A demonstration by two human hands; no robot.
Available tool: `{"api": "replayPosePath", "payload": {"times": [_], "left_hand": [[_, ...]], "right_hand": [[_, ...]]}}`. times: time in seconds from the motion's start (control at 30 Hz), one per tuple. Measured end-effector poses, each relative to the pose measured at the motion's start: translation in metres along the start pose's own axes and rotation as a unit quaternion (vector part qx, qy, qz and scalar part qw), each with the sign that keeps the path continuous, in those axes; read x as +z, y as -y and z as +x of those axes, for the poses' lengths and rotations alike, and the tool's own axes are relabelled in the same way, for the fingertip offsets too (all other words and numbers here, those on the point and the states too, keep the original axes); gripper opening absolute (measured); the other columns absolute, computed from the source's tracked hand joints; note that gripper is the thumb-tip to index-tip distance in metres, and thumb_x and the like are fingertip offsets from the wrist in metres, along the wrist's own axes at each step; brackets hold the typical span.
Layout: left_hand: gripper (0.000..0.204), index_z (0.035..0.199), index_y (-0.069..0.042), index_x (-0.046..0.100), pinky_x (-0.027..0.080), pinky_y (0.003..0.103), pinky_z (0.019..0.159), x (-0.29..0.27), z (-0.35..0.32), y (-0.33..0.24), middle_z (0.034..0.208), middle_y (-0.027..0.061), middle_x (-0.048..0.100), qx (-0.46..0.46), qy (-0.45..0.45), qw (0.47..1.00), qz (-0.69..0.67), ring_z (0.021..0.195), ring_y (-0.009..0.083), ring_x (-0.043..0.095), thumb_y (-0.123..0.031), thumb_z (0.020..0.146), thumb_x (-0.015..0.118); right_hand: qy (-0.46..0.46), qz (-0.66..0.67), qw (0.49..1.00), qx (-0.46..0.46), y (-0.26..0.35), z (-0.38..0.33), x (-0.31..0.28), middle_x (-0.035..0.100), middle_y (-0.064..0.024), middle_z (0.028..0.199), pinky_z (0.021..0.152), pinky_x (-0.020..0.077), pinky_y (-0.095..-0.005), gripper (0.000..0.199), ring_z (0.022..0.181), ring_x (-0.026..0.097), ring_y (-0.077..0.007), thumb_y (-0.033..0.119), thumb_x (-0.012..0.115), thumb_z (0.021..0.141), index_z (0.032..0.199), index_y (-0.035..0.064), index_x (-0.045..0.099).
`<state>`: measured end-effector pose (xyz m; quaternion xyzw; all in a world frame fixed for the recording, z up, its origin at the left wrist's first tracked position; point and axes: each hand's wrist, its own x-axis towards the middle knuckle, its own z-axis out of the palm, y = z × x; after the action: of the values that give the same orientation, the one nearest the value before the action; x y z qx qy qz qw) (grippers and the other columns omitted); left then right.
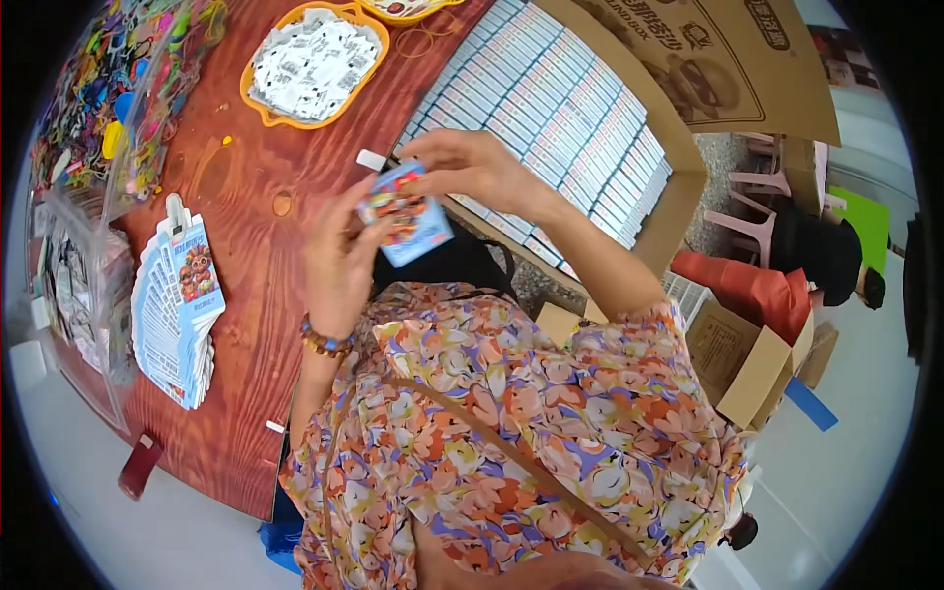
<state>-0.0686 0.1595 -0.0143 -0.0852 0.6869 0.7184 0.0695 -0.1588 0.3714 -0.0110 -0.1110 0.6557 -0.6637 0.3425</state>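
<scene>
Over the table's right edge, my left hand [339, 258] holds a small blue printed box [405, 218] with colourful cartoon figures, its thumb across the front. My right hand [479, 169] is bent over the box's upper end, thumb and fingertips at its top edge. Some of those fingertips are hard to make out. Left of my hands, a fanned stack of flat blue-and-white printed pieces [172, 315] lies on the table, with a like picture on top. A large open carton [678, 187] beyond my right hand holds tight rows of small boxes [551, 108].
An orange basket [248, 79] of small white packets stands on the red-brown wooden table [251, 364]. Clear bags of colourful bands [118, 108] and packets [84, 285] line its left side. At right are pink stools [752, 226], a person in black and red [821, 251] and an open cardboard box [757, 364].
</scene>
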Motion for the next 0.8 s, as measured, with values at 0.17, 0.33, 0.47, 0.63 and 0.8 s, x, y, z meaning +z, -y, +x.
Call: {"api": "replayPosePath", "payload": {"times": [0.17,0.33,0.47,0.63,0.8], "left_hand": [[0.063,0.146,-0.005,0.044,0.057,0.034,0.083,0.004,0.003,-0.004,0.12,0.0169,0.062,-0.003,0.049,0.993,0.103,0.097,0.0231,0.068,-0.002,0.088,0.07],[0.057,0.142,-0.005,0.049,0.056,0.033,0.086,-0.02,-0.004,-0.014,0.119,0.0153,0.063,-0.025,0.06,0.981,0.184,0.102,0.0223,0.067,0.0,0.089,0.068],[0.051,0.139,-0.005,0.053,0.056,0.031,0.087,-0.038,-0.023,-0.015,0.117,0.0138,0.064,-0.058,0.023,0.976,0.207,0.102,0.0205,0.067,0.004,0.09,0.065],[0.045,0.136,0.001,0.054,0.055,0.032,0.089,-0.051,-0.048,-0.019,0.118,0.014,0.065,-0.089,-0.046,0.966,0.237,0.103,0.0193,0.067,0.006,0.092,0.062],[0.037,0.13,0.002,0.058,0.055,0.032,0.089,-0.08,-0.062,-0.019,0.11,0.0136,0.07,-0.112,-0.174,0.942,0.264,0.103,0.0205,0.068,0.001,0.093,0.063]], "right_hand": [[-0.271,-0.223,0.934,0.068,-0.026,-0.075,-0.173,0.072,-0.012,0.097,0.075,0.0549,-0.0327,0.04,0.088,0.068,-0.0176,0.025,0.066,0.093,0.123,-0.0016,0.066],[-0.47,-0.581,0.61,0.264,-0.075,-0.17,-0.344,0.074,-0.0114,0.092,0.074,0.0535,-0.037,0.037,0.083,0.071,-0.0273,0.037,0.066,0.086,0.115,0.0141,0.071],[-0.464,-0.644,0.525,0.307,-0.12,-0.177,-0.386,0.073,-0.016,0.098,0.078,0.0539,-0.0471,0.031,0.092,0.07,-0.037,0.039,0.061,0.089,0.113,0.023,0.072],[-0.412,-0.656,0.572,0.269,-0.182,-0.17,-0.417,0.071,-0.0194,0.107,0.084,0.0544,-0.0463,0.033,0.097,0.069,-0.0389,0.028,0.064,0.087,0.117,0.0175,0.071],[-0.331,-0.609,0.682,0.234,-0.22,-0.183,-0.454,0.07,-0.0251,0.106,0.087,0.0533,-0.0423,0.04,0.099,0.068,-0.038,0.024,0.066,0.084,0.118,0.0035,0.068]]}}
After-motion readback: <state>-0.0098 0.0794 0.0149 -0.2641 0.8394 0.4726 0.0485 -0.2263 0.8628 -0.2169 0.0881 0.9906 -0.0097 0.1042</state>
